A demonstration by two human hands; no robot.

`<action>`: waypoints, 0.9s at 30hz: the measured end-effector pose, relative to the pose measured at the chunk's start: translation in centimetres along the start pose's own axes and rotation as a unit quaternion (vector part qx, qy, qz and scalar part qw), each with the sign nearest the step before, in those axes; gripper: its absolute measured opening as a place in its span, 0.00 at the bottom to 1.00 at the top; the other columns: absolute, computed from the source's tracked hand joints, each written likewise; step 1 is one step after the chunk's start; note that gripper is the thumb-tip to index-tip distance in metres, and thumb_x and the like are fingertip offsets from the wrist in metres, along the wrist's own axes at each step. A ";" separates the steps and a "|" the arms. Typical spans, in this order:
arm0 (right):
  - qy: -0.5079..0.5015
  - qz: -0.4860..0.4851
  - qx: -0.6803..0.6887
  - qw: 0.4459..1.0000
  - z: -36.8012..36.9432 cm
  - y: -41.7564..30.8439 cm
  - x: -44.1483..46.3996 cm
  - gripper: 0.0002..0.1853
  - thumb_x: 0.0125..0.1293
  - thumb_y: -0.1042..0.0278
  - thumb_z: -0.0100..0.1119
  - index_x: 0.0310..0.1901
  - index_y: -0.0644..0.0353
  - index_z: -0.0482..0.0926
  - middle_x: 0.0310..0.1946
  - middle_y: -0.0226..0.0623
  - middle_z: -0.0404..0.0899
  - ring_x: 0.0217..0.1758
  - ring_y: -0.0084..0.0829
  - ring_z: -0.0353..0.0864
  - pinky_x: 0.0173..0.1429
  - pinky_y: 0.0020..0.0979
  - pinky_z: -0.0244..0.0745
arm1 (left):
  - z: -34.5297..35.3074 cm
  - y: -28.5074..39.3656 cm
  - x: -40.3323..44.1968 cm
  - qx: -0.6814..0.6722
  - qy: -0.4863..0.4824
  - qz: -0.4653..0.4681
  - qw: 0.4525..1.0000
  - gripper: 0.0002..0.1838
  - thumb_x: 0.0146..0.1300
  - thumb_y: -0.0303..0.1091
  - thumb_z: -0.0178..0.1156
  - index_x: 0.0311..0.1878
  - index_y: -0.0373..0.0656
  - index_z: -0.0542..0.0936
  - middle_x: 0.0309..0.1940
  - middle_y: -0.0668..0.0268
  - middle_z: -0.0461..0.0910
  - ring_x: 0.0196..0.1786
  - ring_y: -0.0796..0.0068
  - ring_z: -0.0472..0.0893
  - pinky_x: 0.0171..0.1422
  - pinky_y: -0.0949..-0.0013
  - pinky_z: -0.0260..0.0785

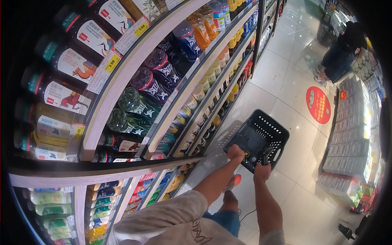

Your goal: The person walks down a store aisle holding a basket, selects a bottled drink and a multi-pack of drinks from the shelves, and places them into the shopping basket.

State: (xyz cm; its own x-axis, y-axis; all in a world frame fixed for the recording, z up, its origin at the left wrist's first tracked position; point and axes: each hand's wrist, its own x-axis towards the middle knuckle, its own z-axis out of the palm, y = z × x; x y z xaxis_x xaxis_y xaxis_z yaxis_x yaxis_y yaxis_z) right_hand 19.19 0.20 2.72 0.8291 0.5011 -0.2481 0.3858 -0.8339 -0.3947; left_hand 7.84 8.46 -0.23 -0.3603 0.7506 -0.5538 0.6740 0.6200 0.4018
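the left hand (235, 152) is curled tight at the near-left rim of the dark basket (278, 131), right of the frame's centre; the right hand (262, 171) is wrapped around a black handle (264, 158). even support from both would best keep it level, clear of the shelf (122, 67) at left.

Shelves of bottles (109, 92) stand left of the basket (281, 130), stacked boxes (350, 132) right.
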 end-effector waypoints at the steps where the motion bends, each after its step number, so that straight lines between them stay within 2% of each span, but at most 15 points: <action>1: -0.001 0.001 0.000 1.000 -0.1 -0.1 0.1 0.18 0.48 0.63 0.56 0.41 0.63 0.77 0.38 0.50 0.81 0.45 0.52 0.79 0.50 0.48 0.73 | 0.5 -0.1 0.4 -0.009 -0.002 -0.001 1.000 0.10 0.51 0.33 0.63 0.38 0.42 0.83 0.40 0.54 0.82 0.48 0.55 0.81 0.51 0.58 0.75; 6: -0.015 0.004 -0.006 1.000 -0.7 -0.7 0.4 0.19 0.46 0.63 0.58 0.41 0.62 0.77 0.39 0.49 0.81 0.45 0.50 0.79 0.51 0.47 0.74 | -0.6 0.8 -0.3 0.004 0.000 -0.014 1.000 0.10 0.51 0.33 0.63 0.38 0.43 0.83 0.41 0.55 0.82 0.48 0.55 0.81 0.51 0.58 0.75; 10: -0.017 0.006 -0.011 1.000 -0.5 -0.6 0.9 0.19 0.47 0.63 0.58 0.42 0.62 0.77 0.39 0.49 0.81 0.45 0.50 0.79 0.50 0.47 0.74 | -0.9 1.5 -0.7 -0.006 0.002 -0.014 1.000 0.10 0.52 0.34 0.63 0.37 0.40 0.83 0.41 0.52 0.82 0.47 0.53 0.82 0.52 0.57 0.74; 15: 0.026 -0.019 0.003 0.999 -0.4 -0.6 1.4 0.19 0.46 0.64 0.59 0.42 0.61 0.77 0.37 0.48 0.81 0.44 0.50 0.80 0.49 0.47 0.74 | -0.4 2.0 -0.5 -0.013 0.009 -0.008 1.000 0.09 0.53 0.33 0.61 0.36 0.41 0.84 0.40 0.52 0.83 0.47 0.54 0.82 0.52 0.57 0.75; 18: 0.054 -0.040 -0.009 0.998 -0.8 -1.4 2.1 0.18 0.46 0.64 0.60 0.41 0.61 0.77 0.36 0.47 0.81 0.42 0.50 0.80 0.48 0.47 0.74 | 0.6 2.5 0.2 -0.033 0.040 -0.001 0.999 0.08 0.49 0.32 0.64 0.33 0.42 0.84 0.36 0.54 0.83 0.43 0.53 0.83 0.50 0.56 0.75; 21: -0.005 -0.031 -0.037 0.999 -2.4 -1.4 4.3 0.21 0.45 0.64 0.57 0.45 0.59 0.77 0.38 0.48 0.81 0.45 0.51 0.80 0.49 0.48 0.74 | 2.2 2.7 -0.7 -0.032 0.019 -0.010 0.999 0.08 0.51 0.33 0.63 0.33 0.41 0.84 0.35 0.53 0.83 0.42 0.52 0.83 0.49 0.56 0.75; 23: 0.014 -0.037 -0.031 0.999 -2.9 -1.8 5.1 0.20 0.44 0.65 0.57 0.43 0.59 0.77 0.37 0.48 0.81 0.44 0.52 0.80 0.49 0.49 0.74 | 3.8 3.2 -0.5 -0.061 0.034 -0.026 0.997 0.08 0.53 0.33 0.62 0.32 0.40 0.84 0.34 0.53 0.83 0.42 0.52 0.83 0.47 0.55 0.76; 25: 0.013 -0.066 -0.052 0.996 -2.4 -1.4 6.3 0.15 0.46 0.65 0.61 0.37 0.60 0.76 0.34 0.46 0.80 0.42 0.49 0.80 0.46 0.47 0.74 | 4.0 3.5 -0.8 -0.061 0.040 -0.038 0.997 0.08 0.54 0.34 0.61 0.32 0.40 0.84 0.35 0.52 0.83 0.41 0.52 0.83 0.45 0.55 0.76; 27: 0.000 -0.064 -0.053 0.997 -2.0 -1.5 6.7 0.15 0.46 0.65 0.61 0.37 0.60 0.76 0.34 0.47 0.80 0.42 0.49 0.80 0.47 0.47 0.74 | 4.6 3.4 0.4 -0.056 0.053 -0.037 0.996 0.06 0.53 0.33 0.61 0.29 0.46 0.85 0.32 0.57 0.84 0.39 0.56 0.84 0.44 0.59 0.77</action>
State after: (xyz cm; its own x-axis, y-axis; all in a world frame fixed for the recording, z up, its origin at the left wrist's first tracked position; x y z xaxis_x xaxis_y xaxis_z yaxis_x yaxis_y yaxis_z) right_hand 24.98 4.30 3.44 0.7704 0.6046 -0.2024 0.5286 -0.7832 -0.3274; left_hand 12.95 9.85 -2.39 -0.4772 0.7179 -0.5069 0.5694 0.6919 0.4439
